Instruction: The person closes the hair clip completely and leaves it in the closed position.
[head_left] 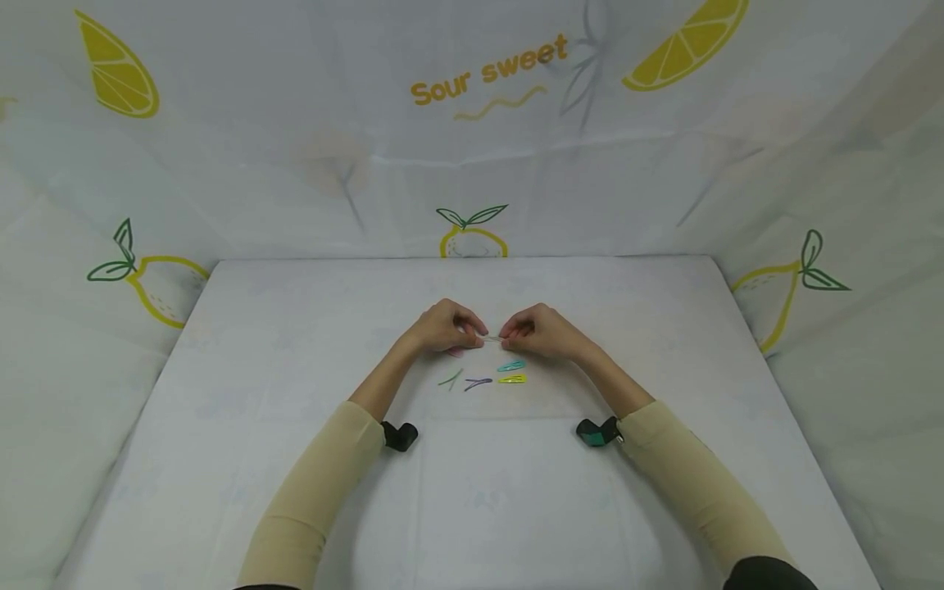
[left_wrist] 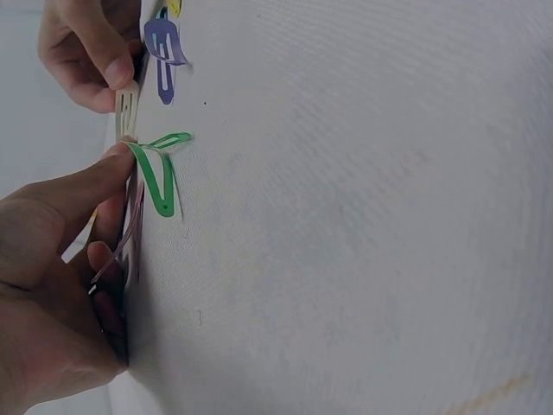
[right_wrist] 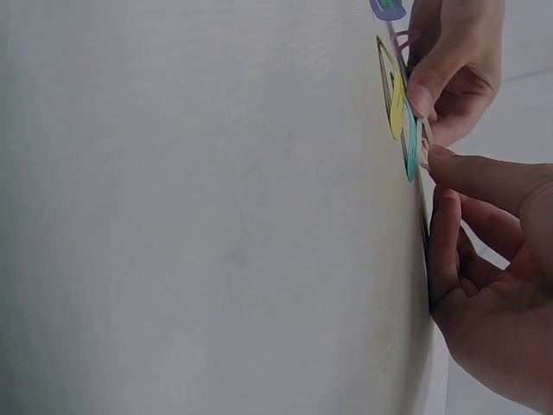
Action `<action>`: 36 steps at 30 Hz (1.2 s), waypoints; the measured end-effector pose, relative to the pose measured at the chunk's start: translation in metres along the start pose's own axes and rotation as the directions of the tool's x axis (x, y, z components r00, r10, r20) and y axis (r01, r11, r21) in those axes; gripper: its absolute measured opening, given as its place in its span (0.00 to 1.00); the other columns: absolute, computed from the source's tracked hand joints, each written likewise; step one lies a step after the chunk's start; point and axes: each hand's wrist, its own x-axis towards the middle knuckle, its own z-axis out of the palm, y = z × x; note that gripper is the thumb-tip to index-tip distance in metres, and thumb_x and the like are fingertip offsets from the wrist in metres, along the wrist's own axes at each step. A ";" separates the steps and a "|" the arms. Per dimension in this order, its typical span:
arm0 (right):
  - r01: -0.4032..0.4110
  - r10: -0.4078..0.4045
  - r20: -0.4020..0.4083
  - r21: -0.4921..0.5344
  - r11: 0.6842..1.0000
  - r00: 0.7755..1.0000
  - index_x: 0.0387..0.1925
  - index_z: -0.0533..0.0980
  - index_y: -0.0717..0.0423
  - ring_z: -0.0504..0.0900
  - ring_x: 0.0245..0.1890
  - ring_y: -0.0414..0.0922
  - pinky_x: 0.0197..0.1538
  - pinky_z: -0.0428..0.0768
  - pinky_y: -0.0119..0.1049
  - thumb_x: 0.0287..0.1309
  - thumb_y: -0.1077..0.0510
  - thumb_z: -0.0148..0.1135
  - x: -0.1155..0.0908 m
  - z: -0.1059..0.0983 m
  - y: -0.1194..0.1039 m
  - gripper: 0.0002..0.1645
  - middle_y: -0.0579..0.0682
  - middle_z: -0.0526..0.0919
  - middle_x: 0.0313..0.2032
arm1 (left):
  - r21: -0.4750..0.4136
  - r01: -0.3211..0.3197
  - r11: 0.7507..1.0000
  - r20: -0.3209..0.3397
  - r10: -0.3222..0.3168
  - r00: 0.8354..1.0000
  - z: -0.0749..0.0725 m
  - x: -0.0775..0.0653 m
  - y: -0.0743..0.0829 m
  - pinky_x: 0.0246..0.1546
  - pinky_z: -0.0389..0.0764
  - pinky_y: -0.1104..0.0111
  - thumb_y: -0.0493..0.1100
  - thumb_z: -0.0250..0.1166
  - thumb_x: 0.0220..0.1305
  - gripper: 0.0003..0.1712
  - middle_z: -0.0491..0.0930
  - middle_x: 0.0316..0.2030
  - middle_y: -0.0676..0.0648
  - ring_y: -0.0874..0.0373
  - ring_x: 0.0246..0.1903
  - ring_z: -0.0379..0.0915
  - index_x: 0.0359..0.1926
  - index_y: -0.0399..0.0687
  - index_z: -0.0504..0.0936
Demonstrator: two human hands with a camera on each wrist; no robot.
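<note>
Over the tabletop [head_left: 472,508], sleeved forearms [head_left: 317,492] angle inward. The left hand [head_left: 445,328] and right hand [head_left: 544,333] face each other, each grip pinching, thumb against finger, opposite ends of a pale hair clip [left_wrist: 127,111], just beyond the teal clip [head_left: 510,366] and yellow clip [head_left: 512,379].

Pale slotted hair clip [left_wrist: 126,112] lengthwise between left hand [head_left: 447,328] and right hand [head_left: 542,332], 1 end in each

In the head view, the left hand [head_left: 446,328] hides most of the pink snap clip [head_left: 455,352]. At the top edge, the left wrist view cuts the yellow snap clip [left_wrist: 174,7] and the right one cuts the purple snap clip [right_wrist: 389,10].
</note>
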 end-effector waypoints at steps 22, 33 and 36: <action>0.004 -0.006 0.034 0.053 0.999 0.999 0.46 0.88 0.62 0.79 0.37 0.41 0.43 0.76 0.26 0.69 0.62 0.73 0.000 -0.002 0.003 0.08 0.51 0.87 0.36 | 0.031 0.028 0.999 0.022 -0.029 0.999 -0.001 -0.002 0.002 0.55 0.70 0.61 0.47 0.74 0.71 0.07 0.81 0.30 0.58 0.63 0.36 0.74 0.45 0.52 0.93; -0.016 0.013 0.030 0.076 0.997 0.999 0.47 0.88 0.62 0.77 0.35 0.42 0.42 0.74 0.27 0.70 0.61 0.72 -0.002 -0.001 0.004 0.09 0.49 0.83 0.34 | 0.035 0.007 0.999 0.025 -0.008 1.000 -0.001 -0.002 0.000 0.63 0.68 0.52 0.49 0.73 0.72 0.08 0.78 0.28 0.61 0.64 0.37 0.74 0.46 0.52 0.93; -0.016 0.014 0.033 0.082 0.997 0.999 0.47 0.88 0.62 0.76 0.36 0.42 0.42 0.74 0.28 0.71 0.61 0.71 -0.002 -0.001 0.004 0.09 0.49 0.83 0.34 | 0.032 0.001 0.999 0.029 -0.002 1.000 -0.001 -0.003 -0.001 0.62 0.68 0.54 0.49 0.73 0.72 0.08 0.76 0.27 0.61 0.65 0.34 0.73 0.46 0.52 0.93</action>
